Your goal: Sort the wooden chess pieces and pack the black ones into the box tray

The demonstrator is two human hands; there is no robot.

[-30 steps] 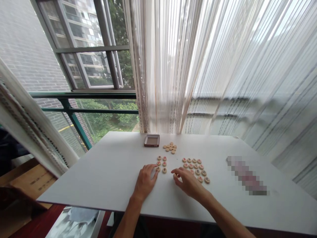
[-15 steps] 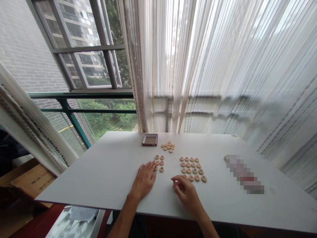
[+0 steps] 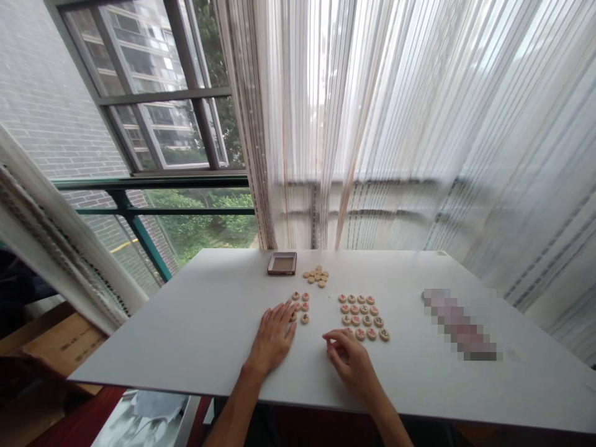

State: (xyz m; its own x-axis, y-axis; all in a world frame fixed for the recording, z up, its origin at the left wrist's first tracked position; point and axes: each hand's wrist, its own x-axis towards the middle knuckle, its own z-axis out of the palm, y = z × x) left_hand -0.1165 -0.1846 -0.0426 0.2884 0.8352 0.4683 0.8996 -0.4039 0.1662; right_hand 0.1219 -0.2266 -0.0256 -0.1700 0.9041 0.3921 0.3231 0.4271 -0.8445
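Observation:
My left hand [image 3: 274, 335] lies flat on the white table [image 3: 200, 335], fingers stretched forward, its fingertips beside or over the left column of a small group of round wooden pieces [image 3: 305, 318] with red and black characters. To the right, my right hand [image 3: 351, 360] rests with its fingers curled and thumb near the index finger; no piece shows between them. Its back partly hides the lower left corner of a square grid of similar pieces [image 3: 367, 321]. Farther back, a loose cluster of plain-faced pieces [image 3: 321, 284] sits by a shallow square box [image 3: 282, 264].
A blurred-out pinkish object [image 3: 459, 323] lies on the right of the table. Behind the table hang sheer striped curtains [image 3: 395, 124], with a window and green railing at the left. Cardboard boxes [image 3: 60, 341] stand at the lower left.

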